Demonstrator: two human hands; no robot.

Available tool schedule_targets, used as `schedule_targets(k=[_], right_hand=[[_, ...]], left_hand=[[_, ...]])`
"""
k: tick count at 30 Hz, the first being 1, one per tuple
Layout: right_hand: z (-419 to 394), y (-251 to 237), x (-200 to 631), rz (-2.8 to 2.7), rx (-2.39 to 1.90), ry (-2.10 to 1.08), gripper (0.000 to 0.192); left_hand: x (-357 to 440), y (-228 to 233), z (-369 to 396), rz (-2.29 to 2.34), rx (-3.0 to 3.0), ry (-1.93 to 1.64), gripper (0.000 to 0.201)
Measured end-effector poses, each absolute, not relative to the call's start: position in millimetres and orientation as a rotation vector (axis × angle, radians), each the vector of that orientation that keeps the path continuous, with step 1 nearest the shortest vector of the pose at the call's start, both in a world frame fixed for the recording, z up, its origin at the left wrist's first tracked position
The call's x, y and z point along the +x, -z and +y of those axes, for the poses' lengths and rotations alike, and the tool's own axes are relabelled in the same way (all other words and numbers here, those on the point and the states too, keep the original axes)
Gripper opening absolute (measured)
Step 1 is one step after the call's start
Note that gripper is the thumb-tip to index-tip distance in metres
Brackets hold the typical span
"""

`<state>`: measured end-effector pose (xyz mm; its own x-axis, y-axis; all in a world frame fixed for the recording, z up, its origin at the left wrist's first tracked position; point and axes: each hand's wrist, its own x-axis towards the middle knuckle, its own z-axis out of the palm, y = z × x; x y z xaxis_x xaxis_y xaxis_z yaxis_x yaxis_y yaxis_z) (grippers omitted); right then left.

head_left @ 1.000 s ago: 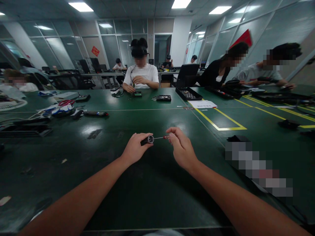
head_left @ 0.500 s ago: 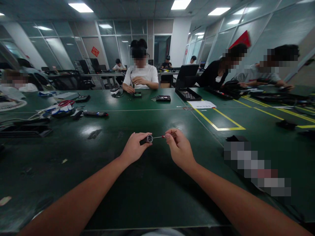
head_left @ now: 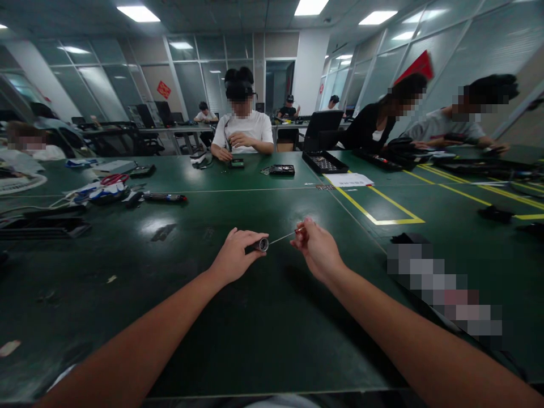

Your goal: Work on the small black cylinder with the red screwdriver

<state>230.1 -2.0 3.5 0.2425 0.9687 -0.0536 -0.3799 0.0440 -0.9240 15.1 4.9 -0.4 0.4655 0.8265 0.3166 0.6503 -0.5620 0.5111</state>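
Head view: black tube (head_left: 263,245) and thin screwdriver (head_left: 284,238), both held over the green table (head_left: 263,334), out from the middle of its near edge.
Left hand (head_left: 234,258): thumb and fingers closed to the tube's width, metal-rimmed mouth showing. Right hand (head_left: 318,246): fingertips pinched together on the screwdriver's red handle, shaft slanting to the mouth; touching or not, I can't tell. Black tray (head_left: 326,170) by the far edge.
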Motion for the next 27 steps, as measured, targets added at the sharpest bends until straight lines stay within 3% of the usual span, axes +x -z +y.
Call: schedule_targets(k=[5,15,20,27], right_hand=[[-6.1,-3.4,226.3,-0.965,-1.032,-0.965,0.034],[-18.5,-8.9,224.2,-1.318,-1.013,-0.812,0.032],[-30.0,-15.3,222.7,-1.359,-1.085,-0.730,0.046],[-38.2,-16.9,222.5,-1.477,-1.133,-0.607,0.023]], left_hand=[[16.6,1.5,5.3,1.274,2.355,-0.813,0.041],[18.5,2.7,4.7,1.330,2.342,-0.822,0.041],[18.3,4.8,5.7,1.301,2.322,-0.831,0.039],[18.2,4.1,4.8,1.341,2.285,-0.862,0.036]])
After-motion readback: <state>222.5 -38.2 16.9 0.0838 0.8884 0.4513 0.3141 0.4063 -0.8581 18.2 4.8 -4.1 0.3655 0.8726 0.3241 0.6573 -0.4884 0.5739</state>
